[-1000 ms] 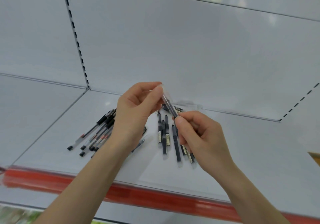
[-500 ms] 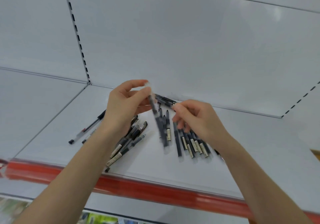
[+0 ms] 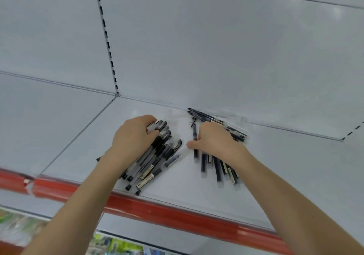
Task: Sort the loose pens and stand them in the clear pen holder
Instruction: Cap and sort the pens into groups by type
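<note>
Two bunches of loose pens lie on the white shelf [image 3: 177, 187]. The left bunch of clear-barrel pens with black caps [image 3: 157, 156] fans out toward the shelf's front edge. My left hand [image 3: 134, 136] lies over its upper end and pinches the end of one clear pen. The right bunch of dark pens [image 3: 218, 168] lies under my right hand [image 3: 214, 140], whose fingers curl down round them, the thumb against one pen. More dark pens [image 3: 208, 116] lie against the back wall, inside what looks like a faint clear holder [image 3: 243, 119] on its side.
A red price strip [image 3: 167, 213] runs along the shelf's front edge. A slotted upright [image 3: 107, 44] stands at the back left. Coloured packets [image 3: 118, 247] show on the shelf below. Bare white shelf stretches to the right of the pens.
Both hands have come down from holding one pen in the air onto the shelf. The left hand set that pen on the left bunch; the right hand dropped onto the dark pens.
</note>
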Motion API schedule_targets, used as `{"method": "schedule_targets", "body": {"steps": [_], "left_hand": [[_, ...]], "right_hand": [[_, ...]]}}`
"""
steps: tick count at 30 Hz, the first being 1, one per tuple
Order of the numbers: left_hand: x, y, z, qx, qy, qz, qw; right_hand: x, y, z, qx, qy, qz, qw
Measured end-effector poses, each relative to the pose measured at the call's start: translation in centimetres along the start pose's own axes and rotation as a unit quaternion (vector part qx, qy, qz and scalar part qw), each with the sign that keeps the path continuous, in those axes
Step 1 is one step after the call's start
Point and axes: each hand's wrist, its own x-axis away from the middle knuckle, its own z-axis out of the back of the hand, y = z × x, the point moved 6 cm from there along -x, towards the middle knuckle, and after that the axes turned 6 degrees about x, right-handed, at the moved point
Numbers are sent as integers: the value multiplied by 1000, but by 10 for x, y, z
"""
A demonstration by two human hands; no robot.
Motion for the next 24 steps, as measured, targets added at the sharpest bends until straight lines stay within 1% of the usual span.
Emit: {"method": "schedule_targets", "body": {"steps": [2, 4, 7, 10, 13, 15, 19, 21, 22, 24], "left_hand": [[-2, -1, 1, -22, -3, 2, 1000], [-6, -1, 1, -40, -4, 2, 999], [-21, 3, 0, -46, 2, -3, 999], [-45, 13, -10, -64, -19, -41, 997], [-62, 28, -31, -105, -87, -90, 987], [-69, 34, -44, -128, -124, -108, 978], [-77, 39, -59, -157, -145, -121, 969], [-77, 41, -59, -119, -135, -129, 975], [-76, 43, -57, -68, -121, -128, 982], [-69, 51, -46, 86, -91, -111, 986]], "right_hand": [[-2, 0, 0, 0, -9, -3, 1000], [-1, 7, -1, -40, -17, -14, 999], [9, 24, 2, -161, -9, -47, 986], [26, 37, 11, -261, 22, -61, 963], [40, 44, 17, -296, 51, -54, 952], [47, 49, 16, -311, 62, -55, 947], [58, 57, 16, -321, 73, -67, 942], [62, 59, 17, -329, 79, -71, 938], [64, 59, 18, -340, 82, -72, 934], [68, 58, 21, -376, 93, -75, 919]]}}
